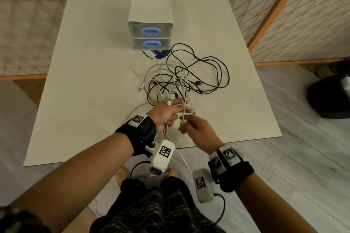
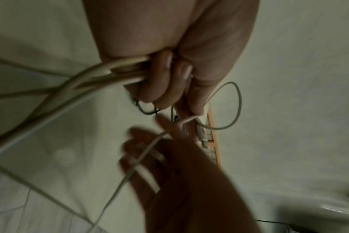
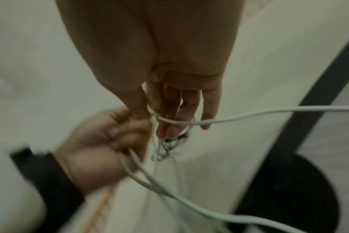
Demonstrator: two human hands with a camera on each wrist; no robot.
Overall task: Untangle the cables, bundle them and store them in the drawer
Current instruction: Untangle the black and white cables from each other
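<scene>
Tangled cables, thin white ones knotted through long black ones, lie on the pale rectangular bench just in front of the small grey two-drawer box with blue oval handles. Both drawers sit closed. A round printed disc pokes out from under the box's front edge, beside the black loops.

At the near side of the tangle, away from the box, the left hand is curled tight round a bunch of white strands; the left wrist view shows several of them running through its fist. Just beside it, the right hand pinches one white cable between thumb and fingers, the strand crossing its fingertips and trailing off. The two hands nearly touch.

A black round object sits on the floor, well apart from the box.
</scene>
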